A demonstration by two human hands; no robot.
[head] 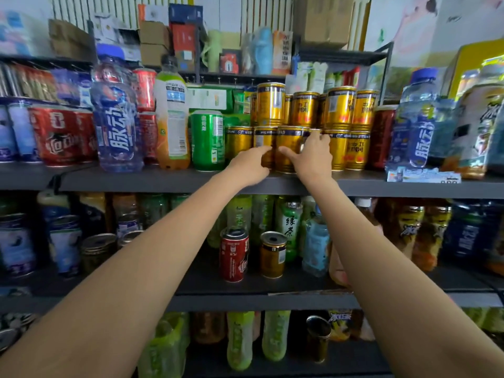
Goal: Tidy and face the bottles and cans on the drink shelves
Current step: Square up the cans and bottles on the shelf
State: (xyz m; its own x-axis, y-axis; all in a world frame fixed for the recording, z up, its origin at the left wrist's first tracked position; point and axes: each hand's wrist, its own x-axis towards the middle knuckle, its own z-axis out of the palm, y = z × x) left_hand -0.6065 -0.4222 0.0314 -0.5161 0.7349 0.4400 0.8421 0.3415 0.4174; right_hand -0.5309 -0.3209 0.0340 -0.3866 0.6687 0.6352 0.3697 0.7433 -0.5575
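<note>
Both hands are up at the gold cans (308, 126), a two-tier stack standing on the top drink shelf (152, 181) just right of the green can (207, 140). The left hand (249, 166) curls round a bottom-row can near the stack's left end, thumb lying across its face. The right hand (313, 154) wraps the front can (289, 150) beside it, thumb on the left side and fingers reaching round the right, with the forefinger up near the rim. So each grip is closed round a can, not spread flat.

In my judgement the step in hand is turning or nudging these lower cans so their labels face out; several in the stack show barcodes or sides.

The risk lies above. The upper-tier cans sit on the lids of the lower ones, so twisting or pulling a bottom can could shift its load and topple one off the shelf edge. Moving two base cans at once doubles that chance. The front can stands close to the shelf lip, so a forward tug could tip it over. A sideways shove could also knock the green can.
</note>
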